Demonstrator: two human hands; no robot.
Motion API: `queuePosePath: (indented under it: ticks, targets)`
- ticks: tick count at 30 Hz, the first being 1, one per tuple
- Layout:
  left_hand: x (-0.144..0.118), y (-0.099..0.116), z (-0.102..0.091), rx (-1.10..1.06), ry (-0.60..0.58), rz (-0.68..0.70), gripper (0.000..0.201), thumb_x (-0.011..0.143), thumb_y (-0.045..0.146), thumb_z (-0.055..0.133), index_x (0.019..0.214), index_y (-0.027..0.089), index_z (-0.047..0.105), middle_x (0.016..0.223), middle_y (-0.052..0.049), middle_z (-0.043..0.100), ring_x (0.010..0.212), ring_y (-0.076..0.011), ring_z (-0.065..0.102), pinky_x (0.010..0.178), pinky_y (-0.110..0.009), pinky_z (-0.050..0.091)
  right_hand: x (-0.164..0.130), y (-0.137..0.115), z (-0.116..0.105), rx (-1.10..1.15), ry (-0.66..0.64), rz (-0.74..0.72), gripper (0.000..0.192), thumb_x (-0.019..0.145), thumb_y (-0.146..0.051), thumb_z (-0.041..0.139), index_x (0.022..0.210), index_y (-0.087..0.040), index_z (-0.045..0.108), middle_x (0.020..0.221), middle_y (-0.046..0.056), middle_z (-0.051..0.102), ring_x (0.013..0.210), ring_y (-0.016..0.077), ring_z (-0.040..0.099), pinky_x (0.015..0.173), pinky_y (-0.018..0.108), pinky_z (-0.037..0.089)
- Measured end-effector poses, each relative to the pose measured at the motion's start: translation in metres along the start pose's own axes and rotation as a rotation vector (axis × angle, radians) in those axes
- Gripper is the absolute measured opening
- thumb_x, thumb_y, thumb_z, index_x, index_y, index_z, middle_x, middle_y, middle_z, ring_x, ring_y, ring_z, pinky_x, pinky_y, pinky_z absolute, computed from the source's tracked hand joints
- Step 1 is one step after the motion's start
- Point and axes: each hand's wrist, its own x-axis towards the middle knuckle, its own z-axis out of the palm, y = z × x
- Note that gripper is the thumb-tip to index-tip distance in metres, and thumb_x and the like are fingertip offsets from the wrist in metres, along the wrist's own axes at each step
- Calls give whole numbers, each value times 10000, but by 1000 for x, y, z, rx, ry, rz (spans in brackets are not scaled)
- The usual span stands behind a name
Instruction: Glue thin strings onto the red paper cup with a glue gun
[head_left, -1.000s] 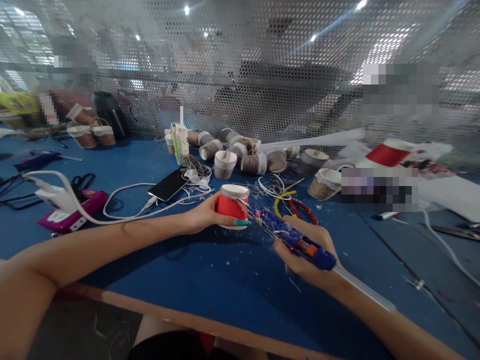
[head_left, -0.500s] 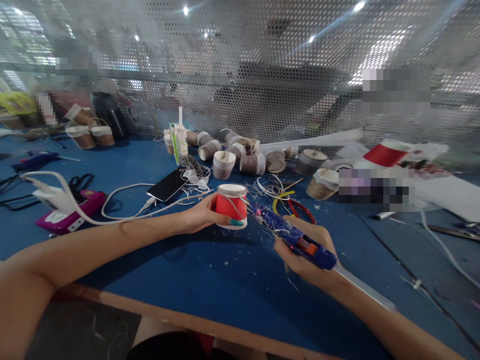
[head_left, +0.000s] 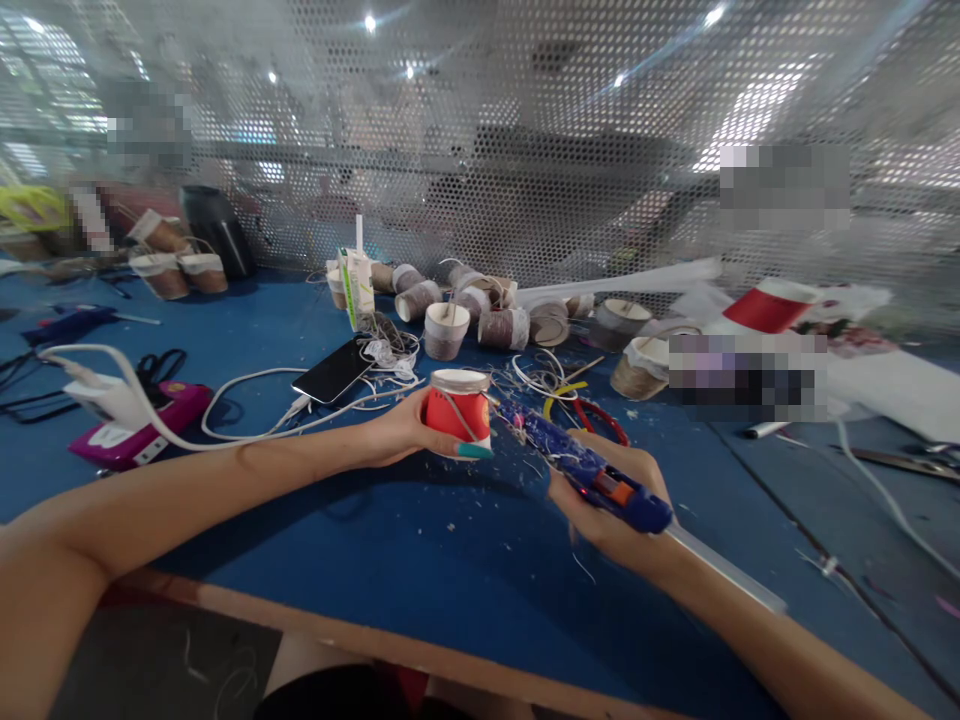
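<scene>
In my left hand [head_left: 409, 428] is a red paper cup [head_left: 456, 408], held from its left side above the table with the thumb across its front. Grey-brown cord circles the cup's rim, and a loose strand slants down its red side. My right hand [head_left: 611, 500] is wrapped round a blue glue gun [head_left: 581, 462], its tip pointing left at the cup's right side. Whether the tip touches the cup I cannot tell. A clear glue stick [head_left: 727, 568] sticks out of the gun's back end. Fine glue threads hang on the gun.
Several cord-wrapped cups [head_left: 504, 327] lie at the back. A phone [head_left: 334, 370] with a white cable and a purple power strip [head_left: 142, 425] are on the left. Red-and-yellow-handled pliers or scissors [head_left: 602, 420] lie behind the gun. A metal mesh panel [head_left: 450, 150] borders the table.
The cup has turned slightly in my left hand, and the loose strand now slants lower on its side. My right hand and the glue gun stay almost in place.
</scene>
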Motion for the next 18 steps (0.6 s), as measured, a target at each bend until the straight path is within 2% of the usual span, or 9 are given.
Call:
queuePosePath:
  ticks: [8,14,18]
  targets:
    - [0,0,-3,-41,7,-1,619,478,109,882,1029,152,604,943,-65,683,867,-191,650,851,-365,503,1,3,0,22,8,4,260,743,-167,547,567,-244,372,463,-45,438,418,118,466,430,256,355]
    - [0,-1,-4,-76,44,-18,642,447,84,875,1027,152,608,918,-54,698,826,-179,662,799,-332,517,2,6,0,-11,14,-66,246,750,-197,538,567,-243,380,494,-43,436,429,110,438,440,254,347]
    - [3,-2,-2,-109,64,8,578,463,117,895,972,128,622,902,-64,691,822,-183,664,828,-347,510,7,16,-1,-133,42,-97,212,800,-246,522,627,-240,401,561,-21,485,477,129,478,494,266,383]
